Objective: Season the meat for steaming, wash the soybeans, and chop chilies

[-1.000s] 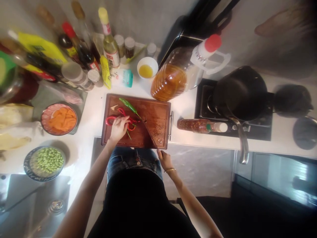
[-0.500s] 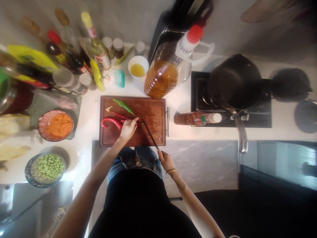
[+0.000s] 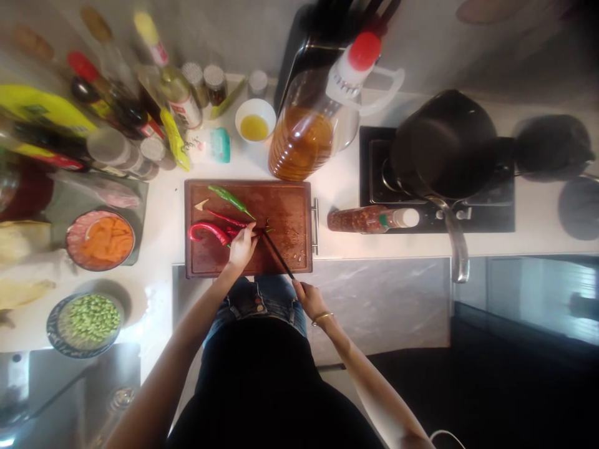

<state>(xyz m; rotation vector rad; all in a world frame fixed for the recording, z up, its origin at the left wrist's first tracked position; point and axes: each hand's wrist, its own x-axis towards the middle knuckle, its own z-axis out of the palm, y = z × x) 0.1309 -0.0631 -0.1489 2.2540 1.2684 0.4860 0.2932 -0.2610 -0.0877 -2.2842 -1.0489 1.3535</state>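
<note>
At nine o'clock, well left of the board, a bowl of green beans (image 3: 88,316) sat near the front edge of the table (image 3: 161,206), with a bowl of orange slices (image 3: 100,239) just behind it. The cutting board (image 3: 290,206) lay at the middle, its near edge flush with the table's front edge. On its left half lay the red chillies (image 3: 208,229), long, glossy and curved, their tips pointing to nine o'clock; a green chilli (image 3: 229,198) lay at an angle just behind them, at eleven o'clock from the hands.

The left hand (image 3: 242,247) was curled down on the stem ends of the red chillies, fingertips pressing them to the board. Just to its right, the right hand (image 3: 309,299) was closed around the handle of a knife (image 3: 277,254), off the board's front edge at five o'clock; the dark blade slanted up to eleven o'clock and met the chillies beside the left fingertips.

The board's right half was bare apart from small scraps. At three o'clock a chilli-flake bottle (image 3: 369,219) lay on its side near the board's handle, and an oil jug (image 3: 302,137) stood close behind at one o'clock.
</note>
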